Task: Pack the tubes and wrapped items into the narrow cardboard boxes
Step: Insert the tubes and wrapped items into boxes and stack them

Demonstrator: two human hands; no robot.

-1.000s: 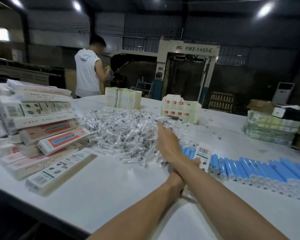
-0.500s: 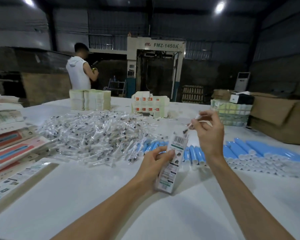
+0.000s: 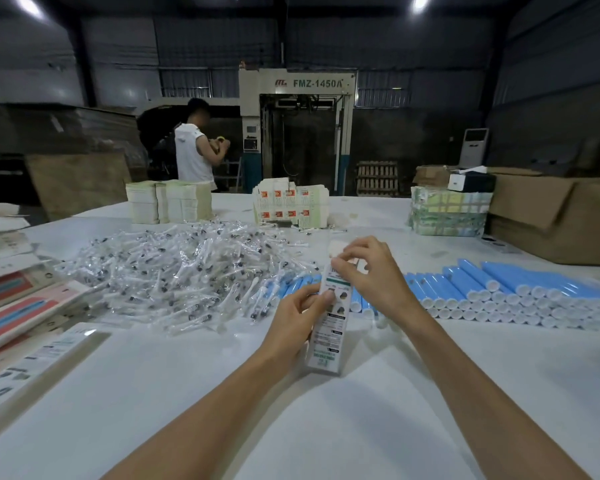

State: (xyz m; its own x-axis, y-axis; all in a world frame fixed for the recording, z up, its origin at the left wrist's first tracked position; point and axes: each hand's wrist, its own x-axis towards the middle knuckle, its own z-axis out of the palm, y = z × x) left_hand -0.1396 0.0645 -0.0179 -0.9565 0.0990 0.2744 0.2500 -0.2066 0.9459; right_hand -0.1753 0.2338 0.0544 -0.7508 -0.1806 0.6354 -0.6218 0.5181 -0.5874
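Box (image 3: 329,327) tilted nearly upright over the table (image 3: 291,420), gripped mid-length by the left hand (image 3: 291,323) — thumb across the printed face, fingers curled round its edge. Top end pinched by the right hand (image 3: 373,277), fingertips (image 3: 342,270) closed at the open flap. Heap of wrapped items (image 3: 187,271) just behind-left; blue tubes (image 3: 499,289) in rows behind-right.

1. A narrow white printed box (image 3: 329,327) stands nearly upright at centre, held by the left hand (image 3: 297,318) and right hand (image 3: 374,275).
2. Blue tubes (image 3: 520,292) with white caps lie in stacked rows, right.
3. Clear wrapped items (image 3: 187,271) form a loose heap, left of centre.
4. More boxes (image 3: 25,306) lie piled at the left edge.
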